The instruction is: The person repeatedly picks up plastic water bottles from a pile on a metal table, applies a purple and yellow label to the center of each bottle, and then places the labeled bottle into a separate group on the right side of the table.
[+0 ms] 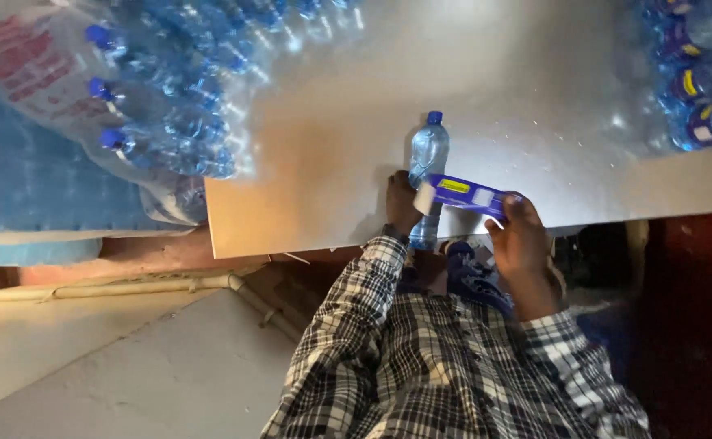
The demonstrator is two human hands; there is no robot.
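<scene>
bottle label, blue strip with a yellow patch and a pale patch, stretched sideways across the lower part of a clear water bottle near the front edge of the worktop; nearest the camera, checked plaid sleeves reaching up from the bottom of the view; right hand pinching the right end of the label, fingers closed on it at the worktop's edge; left hand wrapped around the bottle's lower body, grip closed on it, just beside the label's pale left end; bottle with a blue cap, cap pointing away from the person; whether standing or lying, hard to tell from this angle; label touching the bottle, pulled out to the right of it; farther off on the left, shrink-wrapped pack of blue-capped bottles with red print on the wrap, overhanging the worktop's left edge; farther off on the right, loose heap of bottles with blue labels at the far right corner; below the worktop on the left, pale floor and a thin pipe running along it
</scene>
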